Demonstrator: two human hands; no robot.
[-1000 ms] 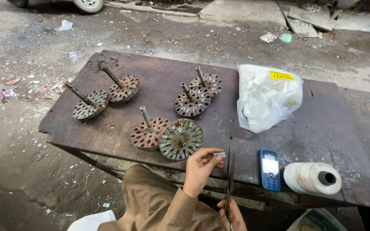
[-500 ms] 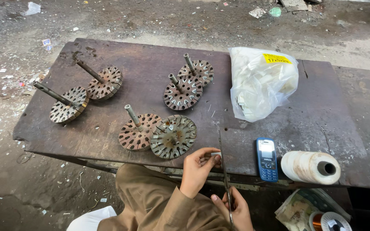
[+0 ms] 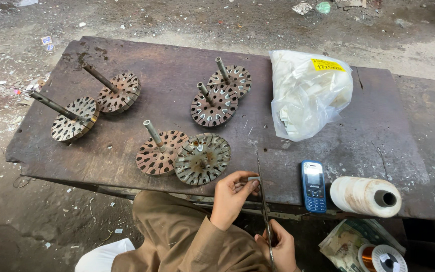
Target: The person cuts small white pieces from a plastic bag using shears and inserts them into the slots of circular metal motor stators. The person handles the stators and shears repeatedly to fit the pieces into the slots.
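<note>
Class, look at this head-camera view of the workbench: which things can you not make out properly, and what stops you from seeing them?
- Right hand: head view, cut by the bottom edge; its grip on the scissors is partly hidden.
- Small pale strip pinched in the left hand: too small to identify.
- Contents of the plastic bag: blurred by the film, only pale pieces show.
- Copper wire spool: cut by the bottom edge.

Right hand is half chopped off by the bottom edge, same with the copper wire spool. Can't make out the tiny strip the left hand pinches.
</note>
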